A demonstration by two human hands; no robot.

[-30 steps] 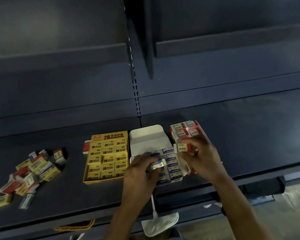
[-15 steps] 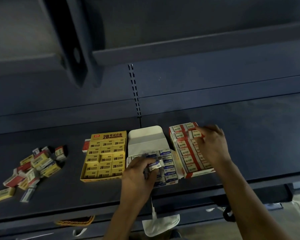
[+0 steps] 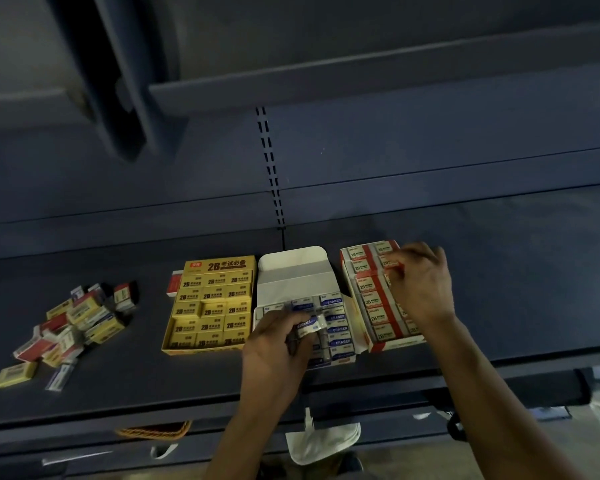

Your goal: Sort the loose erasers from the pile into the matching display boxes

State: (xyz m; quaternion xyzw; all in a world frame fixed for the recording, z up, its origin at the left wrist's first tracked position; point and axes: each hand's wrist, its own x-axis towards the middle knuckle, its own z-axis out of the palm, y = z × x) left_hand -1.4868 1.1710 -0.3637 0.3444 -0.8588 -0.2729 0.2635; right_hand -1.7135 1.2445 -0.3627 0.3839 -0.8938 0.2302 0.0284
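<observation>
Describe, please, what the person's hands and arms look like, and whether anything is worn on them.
The left hand and the right hand are bare: no gloves, rings or watch show. Both forearms are bare too, with no sleeve in view.

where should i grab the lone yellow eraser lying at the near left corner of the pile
Pinch the lone yellow eraser across its two long edges, coming straight down from above. It lies flat on the shelf at the corner of the pile, and its top and outer sides look clear.
</observation>
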